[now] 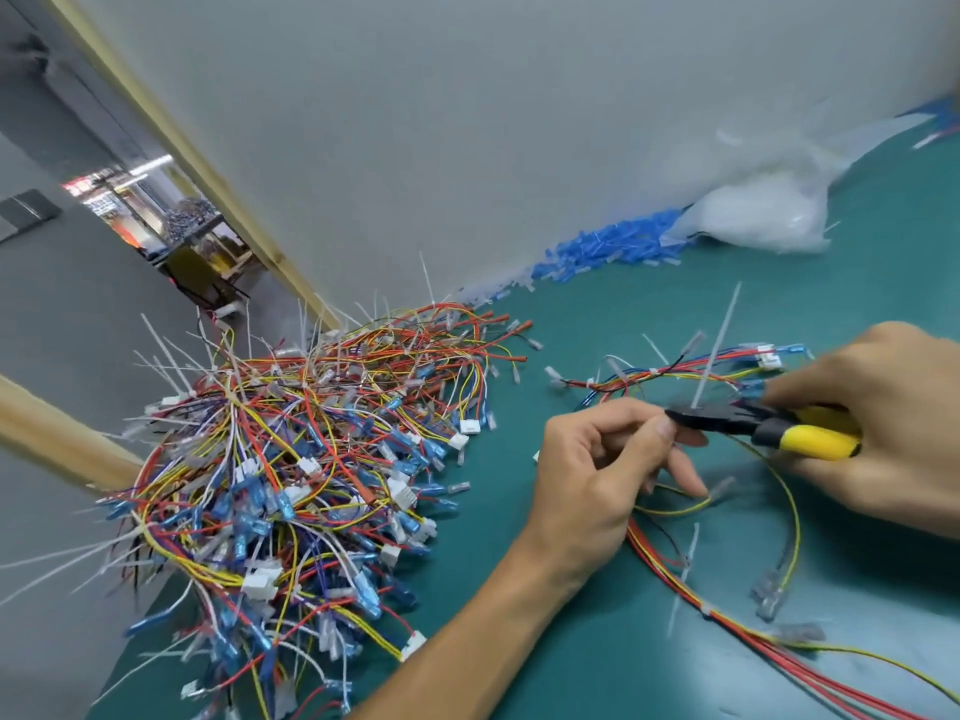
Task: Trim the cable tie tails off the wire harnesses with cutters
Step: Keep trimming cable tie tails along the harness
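One wire harness (691, 368) of red, yellow and blue wires lies loose on the green mat in front of me. My left hand (597, 475) pinches it between thumb and forefinger just left of the cutter jaws. My right hand (878, 423) grips the yellow-handled cutters (769, 428); their black jaws sit at the base of a long white cable tie tail (719, 345) that stands upright from the harness. Another white tie tail (683, 579) sticks out lower down on the same harness.
A large tangled pile of harnesses (311, 459) with many white tie tails fills the mat's left side and overhangs its edge. Blue connector sleeves (608, 252) lie along the grey wall. A clear plastic bag (763, 210) sits at the back right.
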A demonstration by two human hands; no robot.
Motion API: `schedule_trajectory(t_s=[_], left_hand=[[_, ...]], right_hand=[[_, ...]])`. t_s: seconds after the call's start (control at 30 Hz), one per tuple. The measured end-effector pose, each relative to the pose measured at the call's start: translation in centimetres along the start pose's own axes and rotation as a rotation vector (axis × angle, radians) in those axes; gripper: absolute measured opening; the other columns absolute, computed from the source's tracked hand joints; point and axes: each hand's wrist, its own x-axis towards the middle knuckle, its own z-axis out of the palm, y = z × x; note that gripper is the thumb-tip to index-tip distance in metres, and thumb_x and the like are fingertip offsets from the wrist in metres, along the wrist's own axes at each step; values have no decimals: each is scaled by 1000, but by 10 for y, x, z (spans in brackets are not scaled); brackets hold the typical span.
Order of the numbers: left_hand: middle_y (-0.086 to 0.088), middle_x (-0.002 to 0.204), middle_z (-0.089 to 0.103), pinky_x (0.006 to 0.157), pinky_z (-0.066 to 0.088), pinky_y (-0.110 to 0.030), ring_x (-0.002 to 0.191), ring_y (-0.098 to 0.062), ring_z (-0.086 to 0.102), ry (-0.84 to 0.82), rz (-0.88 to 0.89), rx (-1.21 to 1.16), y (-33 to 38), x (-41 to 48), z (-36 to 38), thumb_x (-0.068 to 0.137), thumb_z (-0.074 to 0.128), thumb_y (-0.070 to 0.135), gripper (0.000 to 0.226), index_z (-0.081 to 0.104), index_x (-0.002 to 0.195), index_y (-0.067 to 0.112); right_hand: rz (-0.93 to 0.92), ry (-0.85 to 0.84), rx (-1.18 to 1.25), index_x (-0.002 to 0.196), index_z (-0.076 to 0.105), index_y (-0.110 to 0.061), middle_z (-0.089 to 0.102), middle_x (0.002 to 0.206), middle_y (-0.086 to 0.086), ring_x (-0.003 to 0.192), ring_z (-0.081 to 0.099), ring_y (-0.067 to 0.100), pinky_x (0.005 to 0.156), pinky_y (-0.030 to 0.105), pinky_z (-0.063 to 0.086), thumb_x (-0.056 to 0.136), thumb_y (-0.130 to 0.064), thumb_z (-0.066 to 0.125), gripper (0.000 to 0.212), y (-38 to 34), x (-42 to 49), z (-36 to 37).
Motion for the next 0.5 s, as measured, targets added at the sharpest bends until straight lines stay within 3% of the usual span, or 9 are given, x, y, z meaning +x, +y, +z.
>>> schedule_trajectory(t_s=[0.2,0.33,0.5], left_hand=[[-7,67,71,58,40,-23,60,-23,46,-5,45,9,-3,0,0,102,53,9,26,70,96,-10],[-8,71,75,59,41,-20,58,-21,45,3,49,-6,-6,1,0,102,52,10,26,70,99,-8],[-6,72,76,58,41,-16,57,-14,47,-4,31,-36,-6,1,0,101,52,12,23,71,96,1]], right_hand=[[-109,69,3,83,51,-34,53,72,-9,59,53,15,39,29,39,81,-55,55,21,-6,0,2],[-168,56,142,77,52,-28,51,70,-5,60,53,20,47,43,47,85,-52,49,25,-11,0,2],[-175,46,217,71,54,-22,51,65,0,61,52,27,52,49,48,86,-41,54,25,-20,-1,-1]])
